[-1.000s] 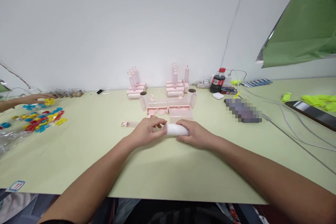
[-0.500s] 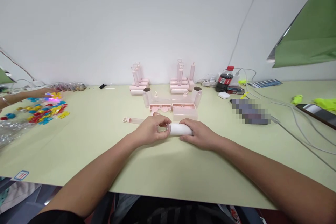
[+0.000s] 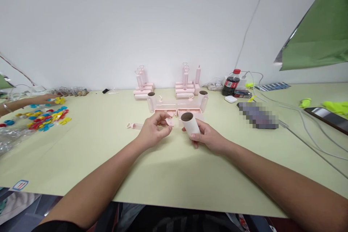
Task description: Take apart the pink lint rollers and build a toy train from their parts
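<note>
My right hand (image 3: 210, 137) is wrapped around a white lint roller refill (image 3: 192, 127), tilted so that its hollow brown cardboard core faces up. Across from it, my left hand (image 3: 152, 130) pinches a small pale pink end cap (image 3: 170, 120) between thumb and fingers, apart from the roll. Just beyond my hands sit open pink cases (image 3: 165, 111) and clear covers. A pink handle (image 3: 134, 126) with a loop end lies left of my left hand, partly hidden by it. Two more rolls (image 3: 203, 96) stand upright behind the cases.
Pink lint rollers (image 3: 144, 92) stand in groups by the wall. To the right are a cola bottle (image 3: 231, 82), a white earbud case (image 3: 231, 99), a blurred-out phone (image 3: 258, 115) and cables. At far left another person's hand (image 3: 46, 99) is among colourful plastic pieces (image 3: 49, 117).
The roll has turned from lying sideways to tilted, its open end facing up. My left hand has come away from it with the pink cap. The other person's hand has lifted a yellow piece.
</note>
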The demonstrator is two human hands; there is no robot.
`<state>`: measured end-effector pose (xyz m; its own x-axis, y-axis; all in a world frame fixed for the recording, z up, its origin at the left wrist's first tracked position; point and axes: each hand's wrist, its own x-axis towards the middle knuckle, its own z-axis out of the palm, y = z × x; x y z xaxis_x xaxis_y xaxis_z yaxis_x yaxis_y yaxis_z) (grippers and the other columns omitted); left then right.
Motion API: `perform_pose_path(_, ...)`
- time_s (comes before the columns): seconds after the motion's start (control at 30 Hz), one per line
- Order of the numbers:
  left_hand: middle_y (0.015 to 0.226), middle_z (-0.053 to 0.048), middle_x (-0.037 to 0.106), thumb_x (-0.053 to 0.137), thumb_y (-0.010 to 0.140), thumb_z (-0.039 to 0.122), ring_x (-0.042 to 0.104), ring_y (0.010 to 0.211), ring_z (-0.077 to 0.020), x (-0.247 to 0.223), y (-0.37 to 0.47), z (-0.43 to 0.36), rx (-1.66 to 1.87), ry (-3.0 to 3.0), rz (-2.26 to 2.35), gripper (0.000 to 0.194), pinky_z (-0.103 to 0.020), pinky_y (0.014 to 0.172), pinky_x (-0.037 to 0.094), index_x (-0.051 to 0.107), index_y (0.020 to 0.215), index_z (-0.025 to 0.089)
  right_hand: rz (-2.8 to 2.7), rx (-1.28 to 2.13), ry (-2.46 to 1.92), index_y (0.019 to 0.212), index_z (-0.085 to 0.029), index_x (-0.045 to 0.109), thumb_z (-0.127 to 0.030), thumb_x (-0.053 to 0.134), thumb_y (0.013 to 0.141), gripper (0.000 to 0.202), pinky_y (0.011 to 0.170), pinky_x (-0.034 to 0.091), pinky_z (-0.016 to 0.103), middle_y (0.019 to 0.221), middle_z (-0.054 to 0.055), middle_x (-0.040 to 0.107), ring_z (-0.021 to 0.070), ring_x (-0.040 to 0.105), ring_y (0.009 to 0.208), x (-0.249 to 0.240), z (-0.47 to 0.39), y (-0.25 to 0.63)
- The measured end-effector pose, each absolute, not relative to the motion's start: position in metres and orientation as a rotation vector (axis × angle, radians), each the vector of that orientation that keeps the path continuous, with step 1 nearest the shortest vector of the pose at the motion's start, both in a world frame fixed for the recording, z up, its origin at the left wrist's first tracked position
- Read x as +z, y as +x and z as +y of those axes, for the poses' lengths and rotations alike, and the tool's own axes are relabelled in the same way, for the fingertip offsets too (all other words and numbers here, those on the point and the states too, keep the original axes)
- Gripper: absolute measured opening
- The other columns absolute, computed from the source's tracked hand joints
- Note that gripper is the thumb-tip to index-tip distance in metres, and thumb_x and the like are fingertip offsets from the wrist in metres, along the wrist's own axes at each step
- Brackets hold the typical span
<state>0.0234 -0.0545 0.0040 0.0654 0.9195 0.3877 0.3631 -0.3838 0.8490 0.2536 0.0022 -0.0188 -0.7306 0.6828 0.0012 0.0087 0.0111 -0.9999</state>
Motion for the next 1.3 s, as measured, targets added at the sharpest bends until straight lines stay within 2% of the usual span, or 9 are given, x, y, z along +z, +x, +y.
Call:
perform_pose_path(0.13,0.105,-0.007,0.066,0.066,0.079,0.024,0.063,0.099,-0.02,0.003,0.038,-0.062,1.187,1.888,1.181,0.027,-0.037,0.09,0.049,0.056,0.103,0.02,-1.478,2.169,-0.423,0.112,-0.019,0.051,-0.043,0.072,0.078,0.046,0.058,0.051,0.028,0.085,0.004,0.063,0.0156,0.062,0.07,-0.018,-0.011,0.247)
perform_pose_path(0.23,0.115,-0.01,0.064,0.065,0.081,0.025,0.061,0.11,-0.0238,0.005,0.047,-0.069,1.09,1.881,1.096,0.044,-0.039,0.091,0.047,0.047,0.122,0.022,-1.346,2.305,-0.319,0.11,-0.018,0.055,-0.04,0.073,0.079,0.043,0.054,0.051,0.024,0.09,0.006,0.062,0.0135,0.06,0.069,-0.017,-0.017,0.244)
perform_pose_path(0.4,0.12,-0.011,0.061,0.067,0.084,0.029,0.058,0.113,-0.024,0.005,0.045,-0.069,1.117,1.836,1.015,0.074,-0.043,0.1,0.041,0.025,0.144,0.027,-1.361,2.291,-0.417,0.095,-0.015,0.058,-0.046,0.071,0.08,0.037,0.044,0.041,0.02,0.066,0.001,0.058,0.009,0.049,0.049,-0.019,-0.017,0.242)
perform_pose_path(0.57,0.119,-0.011,0.059,0.066,0.084,0.04,0.06,0.105,-0.022,0.0,0.039,-0.058,1.292,1.636,1.004,0.046,-0.035,0.088,0.048,0.051,0.124,0.022,-1.372,2.3,-0.541,0.09,-0.013,0.06,-0.052,0.067,0.08,0.04,0.042,0.035,0.02,0.06,0.0,0.055,0.0075,0.043,0.044,-0.018,-0.019,0.24)
perform_pose_path(0.73,0.094,-0.004,0.065,0.069,0.079,0.044,0.062,0.081,-0.015,0.005,0.032,-0.052,1.44,1.377,1.1,0.048,-0.029,0.075,0.053,0.053,0.118,0.02,-1.111,2.322,-0.563,0.098,-0.016,0.062,-0.037,0.051,0.087,0.027,0.045,0.042,0.022,0.101,0.011,0.067,0.0106,0.051,0.056,-0.014,-0.017,0.239)
perform_pose_path(0.8,0.092,-0.003,0.065,0.069,0.079,0.045,0.062,0.078,-0.014,0.007,0.031,-0.052,1.451,1.352,1.132,0.048,-0.028,0.073,0.054,0.054,0.117,0.02,-1.102,2.312,-0.589,0.098,-0.015,0.062,-0.032,0.048,0.089,0.025,0.046,0.044,0.022,0.106,0.012,0.067,0.0105,0.053,0.057,-0.013,-0.015,0.239)
perform_pose_path(0.93,0.09,-0.004,0.064,0.07,0.078,0.044,0.062,0.074,-0.0135,0.008,0.031,-0.053,1.461,1.342,1.123,0.048,-0.03,0.072,0.056,0.055,0.117,0.019,-1.117,2.28,-0.593,0.099,-0.012,0.063,-0.028,0.051,0.089,0.023,0.052,0.05,0.023,0.104,0.013,0.069,0.0108,0.057,0.059,-0.016,-0.015,0.239)
perform_pose_path(1.13,0.087,-0.002,0.063,0.072,0.077,0.043,0.063,0.071,-0.0131,0.005,0.034,-0.052,1.452,1.301,1.086,0.049,-0.032,0.07,0.058,0.053,0.116,0.019,-1.12,2.259,-0.586,0.103,-0.01,0.063,-0.031,0.055,0.088,0.026,0.082,0.055,0.036,0.089,0.012,0.07,0.0185,0.068,0.081,-0.02,-0.015,0.24)
perform_pose_path(1.3,0.087,-0.003,0.063,0.071,0.078,0.045,0.063,0.076,-0.014,0.004,0.037,-0.052,1.499,1.325,1.047,0.041,-0.031,0.07,0.057,0.057,0.104,0.017,-1.214,2.19,-0.543,0.102,-0.01,0.064,-0.027,0.061,0.083,0.026,0.069,0.053,0.028,0.077,0.008,0.068,0.0136,0.062,0.068,-0.015,-0.018,0.238)
